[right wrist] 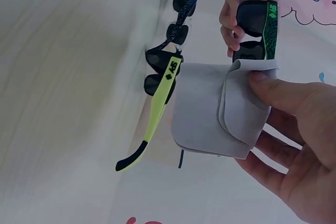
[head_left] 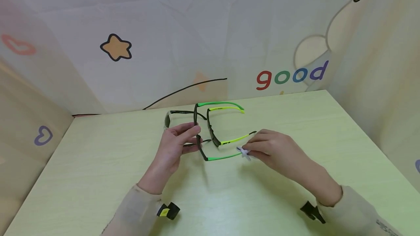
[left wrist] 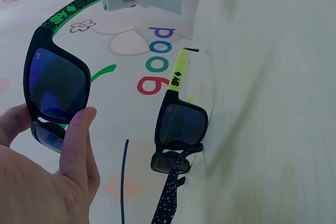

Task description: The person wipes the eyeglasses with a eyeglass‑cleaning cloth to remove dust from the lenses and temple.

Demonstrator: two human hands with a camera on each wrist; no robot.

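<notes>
My left hand [head_left: 172,141] holds black-framed sunglasses with green arms [left wrist: 59,85] near the bridge, thumb on one side and fingers on the other. The lenses look dark blue, and "SPY" is printed on the patterned near arm. My right hand [head_left: 275,146] pinches a folded light grey cloth [right wrist: 202,111] around the end of that arm, hiding its tip. Beyond the held pair, sunglasses with yellow arms [head_left: 236,139] stand on the table. To their left is a third pair with a pale frame and speckled black arms [right wrist: 178,32], partly hidden behind my left hand in the head view.
The pale wooden table [head_left: 98,177] runs back to a printed curtain [head_left: 183,46] with a star, a flower and the word "good". Black pieces [head_left: 168,211] show beside both sleeves.
</notes>
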